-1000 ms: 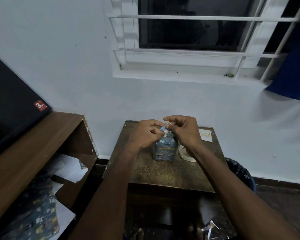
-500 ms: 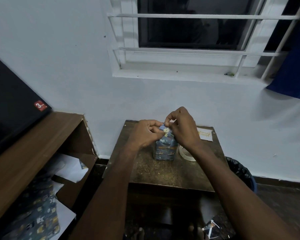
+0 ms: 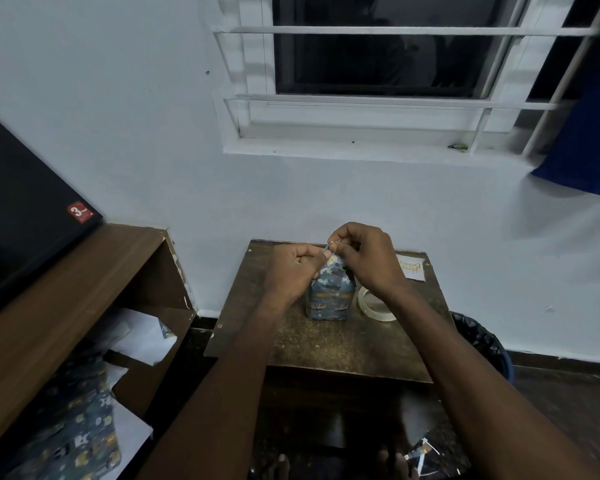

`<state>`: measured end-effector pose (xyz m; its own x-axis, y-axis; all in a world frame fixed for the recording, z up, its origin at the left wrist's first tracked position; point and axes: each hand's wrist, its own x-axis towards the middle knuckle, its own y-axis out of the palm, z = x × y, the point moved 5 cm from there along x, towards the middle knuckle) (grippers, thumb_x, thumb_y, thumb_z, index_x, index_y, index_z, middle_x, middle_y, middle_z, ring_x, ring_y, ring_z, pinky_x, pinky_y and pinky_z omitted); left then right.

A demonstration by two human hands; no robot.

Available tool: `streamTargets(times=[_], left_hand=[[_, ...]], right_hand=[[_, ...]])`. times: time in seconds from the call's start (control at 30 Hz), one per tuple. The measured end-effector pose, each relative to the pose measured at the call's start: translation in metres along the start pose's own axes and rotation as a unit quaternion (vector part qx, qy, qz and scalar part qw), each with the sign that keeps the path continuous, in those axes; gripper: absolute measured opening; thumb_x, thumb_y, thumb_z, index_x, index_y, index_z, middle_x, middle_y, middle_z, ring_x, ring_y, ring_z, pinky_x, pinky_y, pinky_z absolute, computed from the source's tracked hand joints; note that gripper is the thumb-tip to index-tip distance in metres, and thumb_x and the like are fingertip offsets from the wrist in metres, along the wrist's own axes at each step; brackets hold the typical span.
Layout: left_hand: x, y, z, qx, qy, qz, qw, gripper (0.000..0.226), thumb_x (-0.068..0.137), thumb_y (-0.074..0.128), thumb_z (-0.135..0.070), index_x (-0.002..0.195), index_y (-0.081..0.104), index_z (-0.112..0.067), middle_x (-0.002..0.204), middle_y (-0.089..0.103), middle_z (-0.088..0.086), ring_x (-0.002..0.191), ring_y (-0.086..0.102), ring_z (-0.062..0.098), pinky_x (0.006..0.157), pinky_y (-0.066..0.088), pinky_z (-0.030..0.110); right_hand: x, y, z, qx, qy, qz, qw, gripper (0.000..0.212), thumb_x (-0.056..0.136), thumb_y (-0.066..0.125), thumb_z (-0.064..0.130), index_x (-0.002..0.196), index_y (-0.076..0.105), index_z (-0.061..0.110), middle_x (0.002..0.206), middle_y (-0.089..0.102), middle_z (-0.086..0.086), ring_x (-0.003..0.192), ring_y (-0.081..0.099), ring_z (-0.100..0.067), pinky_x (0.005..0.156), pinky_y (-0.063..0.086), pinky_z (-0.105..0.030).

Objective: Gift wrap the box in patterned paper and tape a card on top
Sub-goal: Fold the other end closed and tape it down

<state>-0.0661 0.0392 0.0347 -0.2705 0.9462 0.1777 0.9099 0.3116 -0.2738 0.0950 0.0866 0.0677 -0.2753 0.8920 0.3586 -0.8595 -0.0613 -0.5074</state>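
A small box wrapped in blue patterned paper point(image 3: 330, 299) stands upright on a small brown table point(image 3: 326, 348). Both hands meet at its top end. My left hand point(image 3: 293, 271) has its fingers curled and pinches the folded paper at the top from the left. My right hand point(image 3: 364, 261) pinches the paper tip from the right, and a small shiny bit, perhaps tape, shows between its fingertips. A roll of clear tape point(image 3: 374, 306) lies just right of the box. A white card point(image 3: 411, 268) with gold lettering lies at the table's back right corner.
A wooden shelf unit point(image 3: 84, 289) stands to the left, with a dark screen point(image 3: 21, 209) on top and spare patterned paper point(image 3: 73, 441) and white sheets below. A black-lined bin point(image 3: 482, 341) sits right of the table. The wall and window are close behind.
My right hand has shifted slightly up and over the box top, its fingers curling tighter on the paper tip. My left hand and the box stay where they were.
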Motion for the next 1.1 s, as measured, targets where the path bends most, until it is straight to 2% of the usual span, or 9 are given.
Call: streamTargets(times=[0.1,0.2,0.33,0.47,0.57,0.7,0.83,0.93,1.1], left_hand=[[-0.001,-0.001,-0.001,0.015,0.014,-0.017,1.000,0.016,0.089,0.084,-0.037,0.089,0.082,-0.021,0.070,0.076,0.004,0.064,0.073,0.027,0.063,0.062,0.043],[-0.003,-0.007,-0.009,0.010,0.034,-0.028,0.999,0.021,0.089,0.084,-0.034,0.103,0.072,-0.023,0.069,0.073,0.002,0.062,0.069,0.017,0.061,0.056,0.029],[-0.011,-0.016,-0.027,-0.028,0.067,0.091,0.993,0.021,0.099,0.072,-0.034,0.107,0.075,-0.015,0.093,0.079,0.002,0.092,0.075,0.013,0.082,0.056,0.018],[-0.016,-0.010,-0.022,0.089,0.119,0.175,0.973,0.041,0.073,0.096,-0.034,0.110,0.082,-0.022,0.102,0.076,-0.010,0.091,0.071,0.004,0.075,0.051,0.013],[-0.013,-0.008,-0.017,0.141,0.159,0.145,0.966,0.053,0.065,0.100,-0.039,0.113,0.082,-0.025,0.109,0.072,-0.012,0.100,0.068,0.008,0.081,0.056,0.022],[-0.010,-0.010,-0.016,0.153,0.185,0.115,0.964,0.047,0.071,0.098,-0.032,0.114,0.083,-0.020,0.117,0.072,-0.013,0.110,0.065,0.003,0.088,0.055,0.019],[-0.011,-0.012,-0.020,0.136,0.196,0.110,0.965,0.028,0.081,0.091,-0.028,0.107,0.085,-0.020,0.109,0.079,-0.009,0.101,0.071,0.005,0.083,0.057,0.021],[-0.011,-0.013,-0.022,0.120,0.195,0.099,0.968,0.013,0.086,0.087,-0.024,0.096,0.086,-0.015,0.090,0.081,-0.004,0.079,0.072,0.011,0.067,0.054,0.022],[-0.014,-0.013,-0.030,0.129,0.174,0.087,0.972,0.010,0.089,0.085,-0.021,0.095,0.086,-0.013,0.082,0.080,0.000,0.060,0.062,-0.004,0.055,0.039,0.006]], right_hand=[[-0.001,-0.004,-0.003,0.062,0.017,0.019,0.998,0.008,0.092,0.079,0.011,0.098,0.079,0.016,0.074,0.075,-0.004,0.068,0.072,-0.019,0.067,0.061,-0.036],[0.000,-0.003,-0.007,0.070,0.033,0.020,0.997,0.008,0.092,0.077,0.008,0.093,0.080,0.016,0.076,0.076,-0.004,0.069,0.073,-0.022,0.068,0.059,-0.039],[0.001,-0.003,-0.011,0.041,0.029,0.000,0.999,0.014,0.096,0.071,0.011,0.086,0.077,0.020,0.074,0.071,-0.001,0.048,0.059,-0.010,0.054,0.045,-0.028],[0.000,-0.003,-0.011,0.048,0.033,0.005,0.998,0.016,0.098,0.069,0.012,0.086,0.075,0.021,0.077,0.068,0.001,0.046,0.059,-0.013,0.052,0.045,-0.027],[0.001,-0.003,-0.012,0.068,0.042,0.008,0.997,0.015,0.098,0.070,0.009,0.087,0.075,0.017,0.075,0.066,0.000,0.047,0.057,-0.013,0.050,0.047,-0.029],[0.001,-0.004,-0.014,0.071,0.042,-0.003,0.997,0.013,0.096,0.072,0.009,0.087,0.077,0.017,0.076,0.069,-0.001,0.052,0.059,-0.014,0.052,0.052,-0.032],[0.002,-0.004,-0.014,0.041,0.021,-0.009,0.999,0.014,0.093,0.076,0.014,0.084,0.079,0.024,0.078,0.074,0.002,0.059,0.064,-0.011,0.060,0.056,-0.037],[0.002,-0.004,-0.012,0.037,0.014,-0.008,0.999,0.014,0.092,0.077,0.013,0.083,0.080,0.023,0.075,0.074,0.004,0.057,0.064,-0.007,0.059,0.054,-0.031],[0.001,-0.001,-0.012,0.063,0.012,0.012,0.998,0.014,0.094,0.074,0.009,0.085,0.078,0.017,0.069,0.071,0.000,0.054,0.061,-0.008,0.057,0.050,-0.030]])
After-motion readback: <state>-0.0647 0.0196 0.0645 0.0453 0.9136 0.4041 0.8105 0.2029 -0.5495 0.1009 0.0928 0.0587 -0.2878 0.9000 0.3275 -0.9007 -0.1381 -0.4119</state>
